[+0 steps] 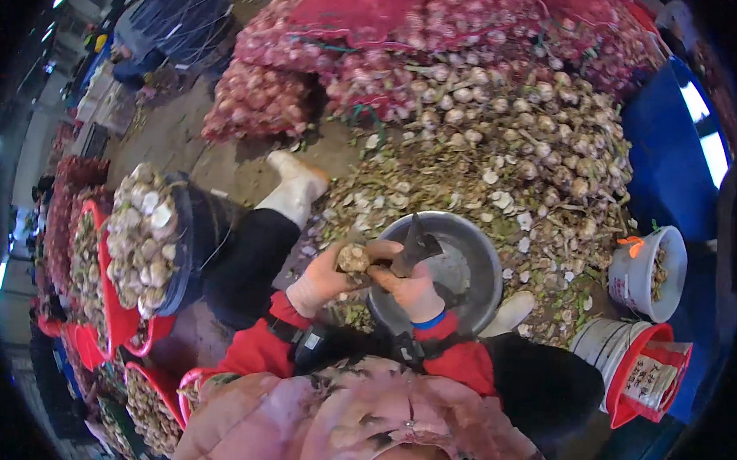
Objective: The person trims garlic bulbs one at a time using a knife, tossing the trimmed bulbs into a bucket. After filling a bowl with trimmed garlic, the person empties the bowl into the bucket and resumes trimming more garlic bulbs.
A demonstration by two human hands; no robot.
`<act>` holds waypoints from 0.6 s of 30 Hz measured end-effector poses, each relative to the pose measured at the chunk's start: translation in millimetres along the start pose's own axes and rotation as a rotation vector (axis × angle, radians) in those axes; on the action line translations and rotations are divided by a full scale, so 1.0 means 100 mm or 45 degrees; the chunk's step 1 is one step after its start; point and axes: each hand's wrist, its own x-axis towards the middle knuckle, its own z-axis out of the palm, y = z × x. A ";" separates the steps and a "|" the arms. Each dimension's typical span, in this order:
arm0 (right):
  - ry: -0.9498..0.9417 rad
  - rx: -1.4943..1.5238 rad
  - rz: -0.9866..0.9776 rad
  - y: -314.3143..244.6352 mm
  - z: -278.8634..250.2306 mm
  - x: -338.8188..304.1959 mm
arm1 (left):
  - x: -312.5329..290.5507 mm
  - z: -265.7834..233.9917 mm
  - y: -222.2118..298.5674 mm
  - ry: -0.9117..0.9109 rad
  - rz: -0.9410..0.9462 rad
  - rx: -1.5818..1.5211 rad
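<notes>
My left hand (324,276), in a pale orange-palmed glove, is closed around a garlic bulb (353,259), whose pale cut-looking face is turned up. Close beside it, my right hand (411,291), gloved alike, grips a knife with a broad dark blade (418,245) that points away from me. The right fingertips nearly meet the bulb; whether the blade touches it I cannot tell. Under and beyond the right hand sits a grey metal basin (488,272) between my legs. Something dark lies inside it, partly hidden by the hand.
A big heap of garlic (545,131) spreads ahead, with trimmings nearer me. Red mesh sacks (259,102) stand behind it. A dark tub of bulbs (188,247) and red baskets (118,309) are at left. White buckets (621,278) and a blue bin (664,152) stand right.
</notes>
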 end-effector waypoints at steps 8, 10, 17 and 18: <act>-0.231 -1.380 0.057 0.13 0.37 -0.11 | -0.63 -0.09 0.15 0.486 0.194 0.566; -0.235 -1.395 -0.010 0.22 0.44 -0.12 | -0.67 -0.11 0.12 0.502 0.243 0.532; -0.337 -1.552 -0.057 0.42 0.43 -0.10 | -0.67 -0.05 0.20 0.537 -0.009 0.659; -0.382 -1.556 -0.042 0.44 0.44 -0.09 | -0.69 -0.08 0.13 0.545 -0.012 0.659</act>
